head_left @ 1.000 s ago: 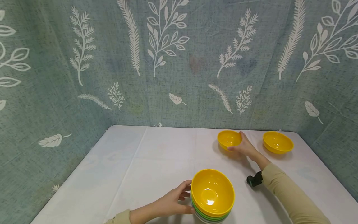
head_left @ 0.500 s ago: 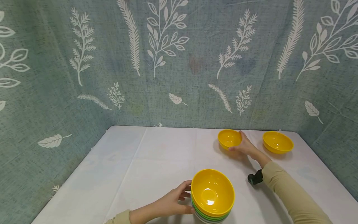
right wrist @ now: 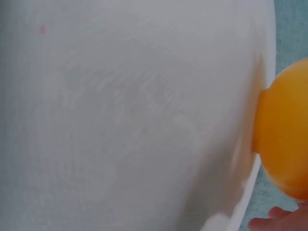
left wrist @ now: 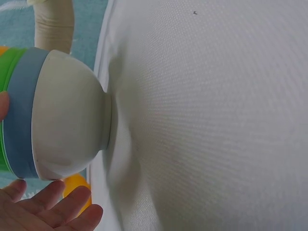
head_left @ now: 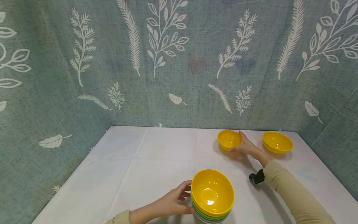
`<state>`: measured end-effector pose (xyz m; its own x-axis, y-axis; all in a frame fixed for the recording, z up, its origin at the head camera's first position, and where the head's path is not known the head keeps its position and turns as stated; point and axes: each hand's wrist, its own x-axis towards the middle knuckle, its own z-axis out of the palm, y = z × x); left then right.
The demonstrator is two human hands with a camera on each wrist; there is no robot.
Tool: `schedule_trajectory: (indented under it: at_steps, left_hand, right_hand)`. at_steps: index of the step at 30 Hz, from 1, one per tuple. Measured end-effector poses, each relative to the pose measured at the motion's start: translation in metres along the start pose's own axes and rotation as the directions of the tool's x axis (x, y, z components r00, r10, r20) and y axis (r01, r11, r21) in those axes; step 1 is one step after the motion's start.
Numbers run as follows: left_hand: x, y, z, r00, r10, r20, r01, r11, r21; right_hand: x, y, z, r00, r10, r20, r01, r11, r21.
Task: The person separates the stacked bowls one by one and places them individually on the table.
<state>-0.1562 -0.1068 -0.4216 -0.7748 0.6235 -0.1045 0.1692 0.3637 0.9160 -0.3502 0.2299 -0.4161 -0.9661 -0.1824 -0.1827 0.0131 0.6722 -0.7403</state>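
Note:
Near the front of the table, a stack of bowls has a yellow bowl (head_left: 212,188) on top and a green rim below it. The left wrist view adds a blue-grey bowl (left wrist: 21,115) and, at the bottom, a white bowl (left wrist: 72,115). My left hand (head_left: 177,200) holds the stack's left side, thumb in front and fingers further back, fingertips at the rims. Towards the back right, my right hand (head_left: 246,147) grips a smaller yellow bowl (head_left: 227,140) by its right side, thumb nearest me. In the right wrist view that bowl's base (right wrist: 262,122) faces the tabletop.
Another yellow bowl (head_left: 277,142) stands upright in the back right corner, beyond my right forearm. A black wrist device (head_left: 256,177) sits at my right cuff. Leaf-patterned green cloth (head_left: 179,112) walls the white table (head_left: 156,146) at the back and sides.
My right wrist and its black device have shifted slightly right and away from me. The bowls and my left hand look the same.

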Motion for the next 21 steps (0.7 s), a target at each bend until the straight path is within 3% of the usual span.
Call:
schedule_trajectory:
  at_steps: [12, 21]
  left_hand:
    - [-0.003, -0.001, -0.004, 0.999, -0.014, -0.032, 0.014, 1.000, 0.014]
    - [-0.007, 0.002, -0.006, 0.999, 0.009, -0.037, -0.009, 1.000, 0.020]
  right_hand:
    - [-0.018, -0.010, -0.006, 0.998, -0.066, -0.015, 0.066, 0.998, 0.000]
    - [-0.055, -0.022, -0.006, 0.980, -0.199, -0.003, 0.199, 0.980, -0.030]
